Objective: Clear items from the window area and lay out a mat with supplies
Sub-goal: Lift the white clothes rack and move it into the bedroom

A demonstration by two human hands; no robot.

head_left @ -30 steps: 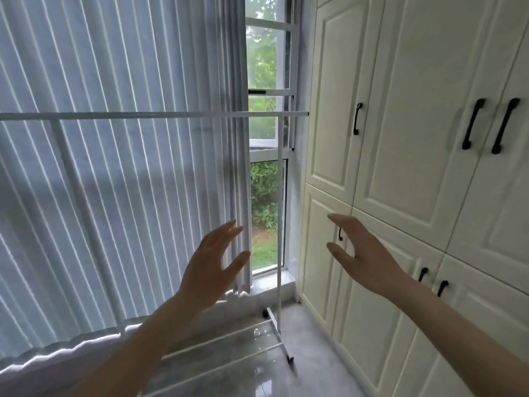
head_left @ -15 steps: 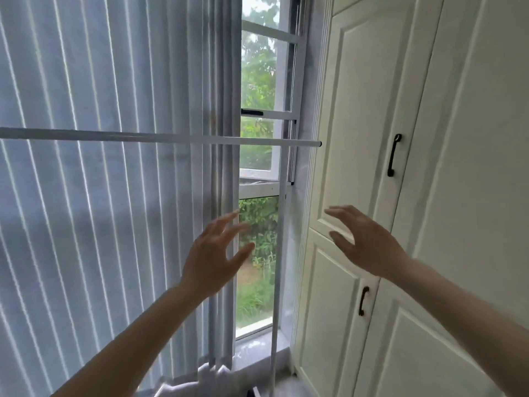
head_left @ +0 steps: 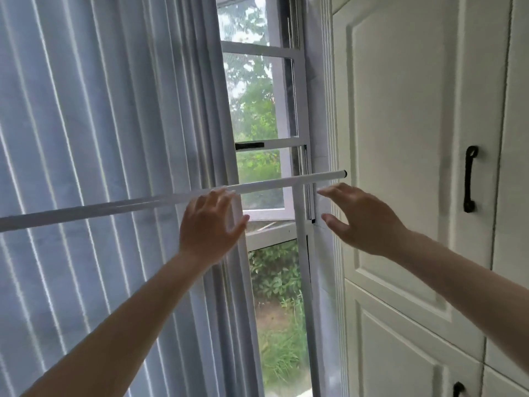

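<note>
Both my left hand (head_left: 210, 224) and right hand (head_left: 360, 219) are spread, holding nothing; the left perhaps brushes the rail (head_left: 272, 184). A lopsided grab could tip the rack.

White rail (head_left: 274, 183) cut off at left edge, its upright (head_left: 303, 253) leaving bottom edge, lower cabinet handle (head_left: 458, 390) cropped

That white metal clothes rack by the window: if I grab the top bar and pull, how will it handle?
The white metal clothes rack has thin tubes, so it is probably light. The smooth bar may slip in the left hand or right hand. Tall and narrow on one upright post, it may sway or tip.
</note>
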